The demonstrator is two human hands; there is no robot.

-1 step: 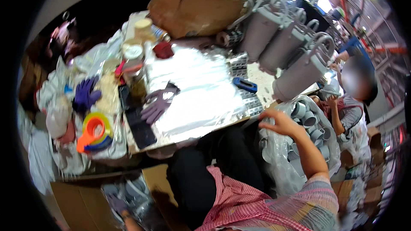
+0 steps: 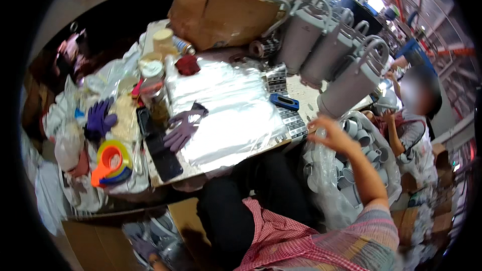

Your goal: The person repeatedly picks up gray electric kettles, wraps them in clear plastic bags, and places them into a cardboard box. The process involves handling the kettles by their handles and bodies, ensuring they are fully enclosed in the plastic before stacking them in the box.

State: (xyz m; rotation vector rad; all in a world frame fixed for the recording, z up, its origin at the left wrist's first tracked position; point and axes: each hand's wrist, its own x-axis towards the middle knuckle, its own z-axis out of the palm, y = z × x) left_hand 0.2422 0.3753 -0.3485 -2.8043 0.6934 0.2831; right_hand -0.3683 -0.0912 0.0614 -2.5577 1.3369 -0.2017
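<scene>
My bare right hand [image 2: 331, 133] is raised with fingers apart at the table's front edge, above a clear plastic bag [image 2: 326, 200] of grey cylindrical parts [image 2: 361, 138]. My left hand [image 2: 143, 248], in a purple glove, reaches into a cardboard box [image 2: 93, 243] with grey parts and plastic; its fingers are too indistinct to read. On the table [image 2: 306, 90] lie a stack of white plastic sheets [image 2: 226, 120], a purple glove [image 2: 183, 130], a blue cutter-like tool [image 2: 284, 102] and strips of printed labels [image 2: 293, 123]. Several grey lidded flasks with handles [image 2: 346, 88] stand at the back right.
A torn cardboard box [image 2: 218, 15] of grey handles sits at the back. Tape rolls [image 2: 118, 170], another purple glove [image 2: 100, 118], jars [image 2: 150, 68] and crumpled bags crowd the left. A co-worker [image 2: 404, 130] works at the right, holding a grey part.
My right hand has moved slightly up toward the table's edge. The view has shifted a little; the things on the table look otherwise the same.
</scene>
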